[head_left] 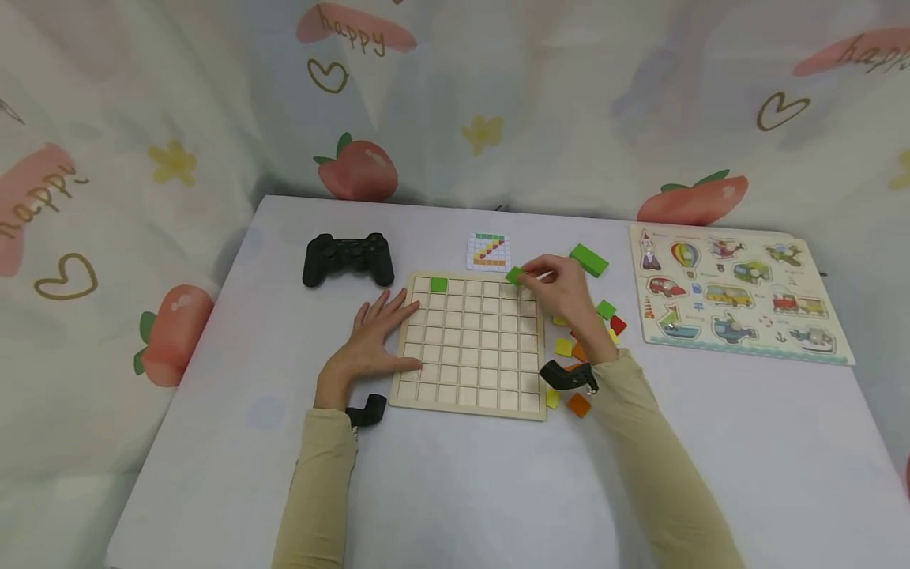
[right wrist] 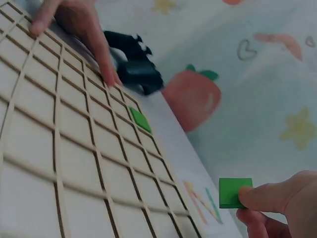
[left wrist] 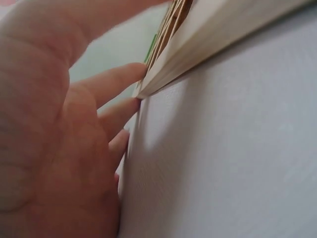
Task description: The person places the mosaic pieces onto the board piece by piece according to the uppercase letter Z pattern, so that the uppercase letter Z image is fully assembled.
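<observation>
My right hand (head_left: 562, 291) pinches a green square tile (right wrist: 235, 192) between thumb and fingertips, over the upper right corner of the wooden grid board (head_left: 471, 346). My left hand (head_left: 371, 338) lies spread along the board's left side, thumb and index fingertip on its edge. In the left wrist view, the fingers (left wrist: 116, 84) are straight against the board's side. One green tile (head_left: 438, 284) sits in the board's top row, second cell from the left; the other cells hold nothing. A small pattern card (head_left: 489, 251) with a coloured zigzag lies just behind the board.
Loose yellow, orange, red and green tiles (head_left: 579, 405) lie right of the board, partly under the right forearm. A green block (head_left: 588, 260) is behind them. A black game controller (head_left: 348, 259) stands back left; a picture puzzle board (head_left: 739, 296) lies at right.
</observation>
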Tool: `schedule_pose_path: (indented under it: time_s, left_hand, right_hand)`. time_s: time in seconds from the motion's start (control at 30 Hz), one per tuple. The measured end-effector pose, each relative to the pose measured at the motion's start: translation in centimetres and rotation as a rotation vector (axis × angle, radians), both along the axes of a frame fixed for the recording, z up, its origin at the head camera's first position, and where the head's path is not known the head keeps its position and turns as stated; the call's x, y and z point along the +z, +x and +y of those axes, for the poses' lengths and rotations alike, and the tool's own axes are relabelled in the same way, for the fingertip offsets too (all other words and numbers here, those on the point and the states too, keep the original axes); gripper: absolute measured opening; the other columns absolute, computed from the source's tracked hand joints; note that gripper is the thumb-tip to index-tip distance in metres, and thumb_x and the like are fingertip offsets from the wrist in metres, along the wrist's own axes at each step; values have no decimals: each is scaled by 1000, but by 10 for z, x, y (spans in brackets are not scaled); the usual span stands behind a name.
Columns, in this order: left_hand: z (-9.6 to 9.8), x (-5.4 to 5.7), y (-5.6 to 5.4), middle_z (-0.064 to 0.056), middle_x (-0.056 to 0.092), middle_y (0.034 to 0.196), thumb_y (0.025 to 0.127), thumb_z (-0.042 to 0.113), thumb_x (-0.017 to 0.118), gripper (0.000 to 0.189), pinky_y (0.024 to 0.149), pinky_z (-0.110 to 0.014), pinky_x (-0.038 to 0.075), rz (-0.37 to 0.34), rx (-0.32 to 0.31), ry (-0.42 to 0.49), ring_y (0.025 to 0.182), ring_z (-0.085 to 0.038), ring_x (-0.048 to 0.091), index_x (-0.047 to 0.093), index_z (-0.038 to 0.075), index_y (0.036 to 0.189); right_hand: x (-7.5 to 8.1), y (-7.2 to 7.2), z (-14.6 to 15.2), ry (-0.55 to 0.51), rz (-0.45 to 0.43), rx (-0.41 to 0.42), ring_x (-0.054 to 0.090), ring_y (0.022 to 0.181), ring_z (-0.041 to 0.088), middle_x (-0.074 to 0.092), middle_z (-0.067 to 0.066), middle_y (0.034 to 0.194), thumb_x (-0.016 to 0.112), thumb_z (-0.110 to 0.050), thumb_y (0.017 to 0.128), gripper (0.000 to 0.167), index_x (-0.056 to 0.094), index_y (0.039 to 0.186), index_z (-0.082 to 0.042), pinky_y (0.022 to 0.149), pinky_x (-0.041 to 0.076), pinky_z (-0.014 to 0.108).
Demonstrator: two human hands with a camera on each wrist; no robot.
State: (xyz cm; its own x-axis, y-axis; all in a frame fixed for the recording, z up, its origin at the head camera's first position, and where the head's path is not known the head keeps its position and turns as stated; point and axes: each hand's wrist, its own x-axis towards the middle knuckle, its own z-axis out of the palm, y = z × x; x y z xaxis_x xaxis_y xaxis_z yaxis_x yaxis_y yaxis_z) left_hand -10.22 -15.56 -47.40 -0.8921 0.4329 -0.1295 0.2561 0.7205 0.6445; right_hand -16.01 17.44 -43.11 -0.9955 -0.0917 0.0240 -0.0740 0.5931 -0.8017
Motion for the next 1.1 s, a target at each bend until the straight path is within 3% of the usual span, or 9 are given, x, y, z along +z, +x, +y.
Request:
schedule_pose_path:
  time_s: [0.13,0.23,0.53,0.73,0.93,1.1]
  left_hand:
    - [-1,-3,0,-3,20,164,73,44,82,94,120,-48,-3,17,15,44,152,-23,3,40,17,152]
    - [-2,-4,0,-2,20,164,73,45,82,94,120,-48,-3,17,6,55,152,-22,3,40,18,152]
    - [-4,-4,-2,2,19,164,73,48,83,95,120,-46,-2,22,14,30,152,-19,2,39,21,153]
    - [-5,-5,-3,2,19,164,73,49,82,95,120,-48,0,46,-5,-5,152,-20,2,38,21,153]
    - [-4,-5,-3,1,19,164,73,49,83,96,120,-47,-1,39,7,-4,152,-20,2,39,21,153]
    - [-4,-3,-1,1,19,164,73,48,83,96,120,-47,-1,37,12,-3,152,-21,3,39,19,153]
  right_hand:
    - [-9,-13,-43,-25,-42,159,65,82,26,70,15,98,68,-13,93,17,75,102,-1,67,51,29]
    - [-18,-19,-62,7,-53,205,66,85,27,72,15,99,67,-13,93,17,76,102,-1,70,52,33]
    - [-25,-24,-80,96,-61,215,65,94,27,69,13,105,68,-16,93,20,76,106,-3,80,53,42]
    - [-28,-23,-86,108,-8,215,68,88,24,73,10,97,69,-16,92,18,77,103,-4,75,55,39]
    - [-15,-18,-63,74,71,132,64,80,24,72,12,97,69,-18,93,20,76,104,-3,66,50,34]
    - [0,-6,5,171,65,49,61,82,29,68,18,102,65,-16,94,24,72,110,1,63,45,32]
